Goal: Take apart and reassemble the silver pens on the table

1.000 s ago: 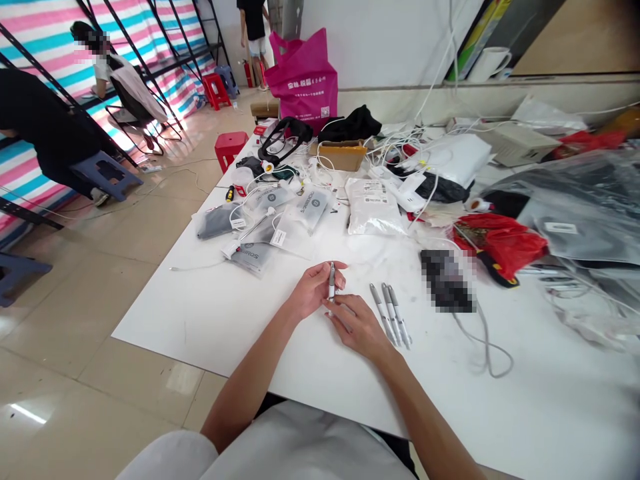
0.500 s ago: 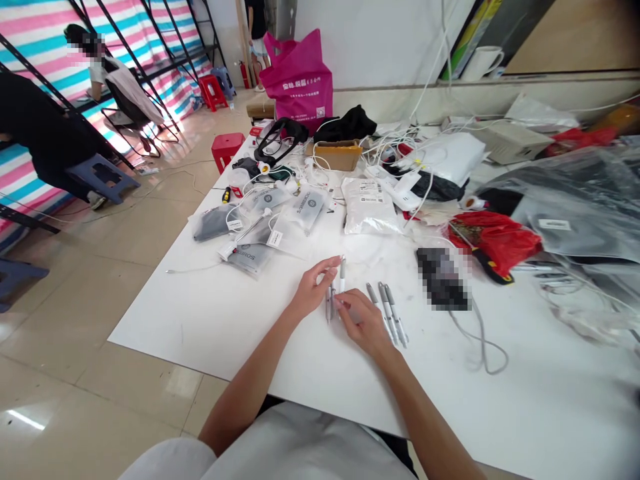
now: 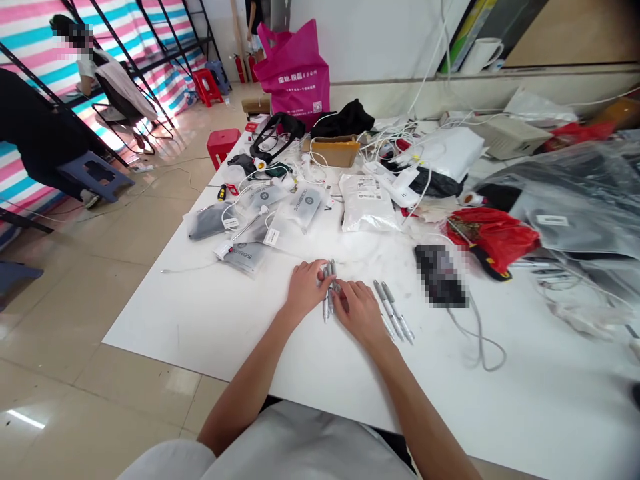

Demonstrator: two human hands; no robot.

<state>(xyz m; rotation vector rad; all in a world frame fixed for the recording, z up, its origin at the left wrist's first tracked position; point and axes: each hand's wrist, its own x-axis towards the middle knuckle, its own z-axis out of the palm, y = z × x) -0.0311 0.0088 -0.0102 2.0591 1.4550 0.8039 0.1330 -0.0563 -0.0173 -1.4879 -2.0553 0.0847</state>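
My left hand and my right hand meet low over the white table, knuckles up. Between them they pinch a small bunch of grey pens, whose ends stick out above and below the fingers. Both hands have their fingers curled onto the pens. A separate group of grey pens lies flat on the table just right of my right hand, partly hidden by it.
A blurred dark phone with a grey cable lies to the right. Plastic bags of parts, a white pouch, a red bag, cables and a pink tote crowd the far table. People sit at left.
My hands have lowered onto the table and closed together; the single pen held upright a second ago is now bunched with others between both hands.
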